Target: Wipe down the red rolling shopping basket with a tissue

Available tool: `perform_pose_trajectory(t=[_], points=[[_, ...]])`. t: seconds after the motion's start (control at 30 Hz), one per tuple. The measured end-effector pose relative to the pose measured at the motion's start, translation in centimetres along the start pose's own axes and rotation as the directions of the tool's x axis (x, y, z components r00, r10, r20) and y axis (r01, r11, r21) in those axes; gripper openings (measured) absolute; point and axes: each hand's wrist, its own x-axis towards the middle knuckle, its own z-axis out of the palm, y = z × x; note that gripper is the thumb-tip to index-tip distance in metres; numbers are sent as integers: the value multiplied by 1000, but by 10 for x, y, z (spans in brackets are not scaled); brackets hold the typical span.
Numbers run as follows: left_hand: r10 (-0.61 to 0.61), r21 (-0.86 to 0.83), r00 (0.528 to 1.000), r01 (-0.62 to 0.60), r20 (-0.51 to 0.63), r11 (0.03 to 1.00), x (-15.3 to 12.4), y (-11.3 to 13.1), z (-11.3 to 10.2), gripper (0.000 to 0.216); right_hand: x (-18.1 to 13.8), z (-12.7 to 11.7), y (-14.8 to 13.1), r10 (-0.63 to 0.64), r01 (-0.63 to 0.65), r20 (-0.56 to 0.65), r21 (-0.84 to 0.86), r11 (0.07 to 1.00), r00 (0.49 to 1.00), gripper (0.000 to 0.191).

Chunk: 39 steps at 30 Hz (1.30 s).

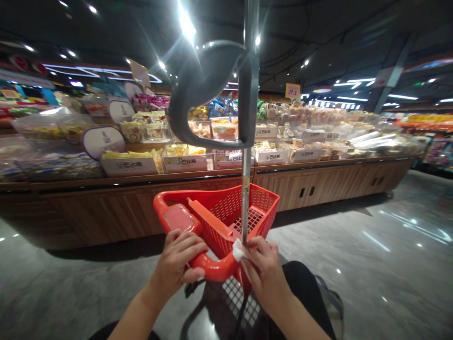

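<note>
— Down at the handle (216, 270), the left hand (177, 260) is clamped on: fingers over the top, thumb on the near side! And the right?

— Right hand (264, 267) has its fingers closed on a white tissue (238, 250), which sits against the handle's right end, just beside the foot of the pole (245, 212).

— So which step are we watching?

— Wiping, I'd judge: the left seems to steady while the right works the tissue. The next move calls for a snug press around that bend, clear of the pole.

— And further out?

— The red basket (219, 238) opens beyond the handle, and a grey hook (179, 113) rides high on the pole. Past it all, a wooden counter (106, 217) loaded with food tubs (186, 162), and a price sign (293, 91) above!
</note>
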Motion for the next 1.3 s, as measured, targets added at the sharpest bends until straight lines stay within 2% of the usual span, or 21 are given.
perform_pose_trajectory(t=[0.13, 0.3, 0.43, 0.53, 0.63, 0.7, 0.77, 0.9, 1.03, 1.3], points=[[-1, 0, 1000, 1, 25, 1000, -2, -10, 1, 59, -1, 4, -2, -26, 23, 36, 71, 997, 999, 25], [-8, 27, 999, 7, 44, 1000, -2, -16, -5, 50, 4, 13, 13, -5, 5, -11, 46, 999, 1000, 22], [-52, 157, 998, 46, 36, 987, 8, 15, -11, 39, 9, 21, 13, -34, 34, -6, 60, 998, 999, 23], [-174, 231, 983, 158, 51, 960, 20, 48, -8, 31, 12, 22, 12, -44, 44, -5, 142, 989, 999, 22], [-300, 333, 949, 252, 99, 909, 26, 64, -3, 19, 13, 19, 19, 53, -33, -58, 293, 956, 997, 21], [-333, 381, 932, 260, 141, 887, 26, 63, -1, 20, 12, 21, 24, 152, -104, -128, 324, 940, 980, 23], [-319, 393, 935, 237, 156, 888, 23, 56, 0, 25, 13, 25, 26, 182, -135, -151, 274, 952, 972, 23], [-254, 382, 961, 197, 106, 903, 17, 45, -1, 30, 18, 37, 25, 103, -101, -10, 112, 989, 995, 28], [-218, 368, 974, 178, 70, 913, 14, 38, -1, 35, 24, 38, 26, 181, -182, 44, 0, 983, 982, 24], [-135, 329, 990, 117, 30, 937, 8, 12, -2, 35, 28, 44, 24, 125, -129, 88, 47, 990, 988, 24]])
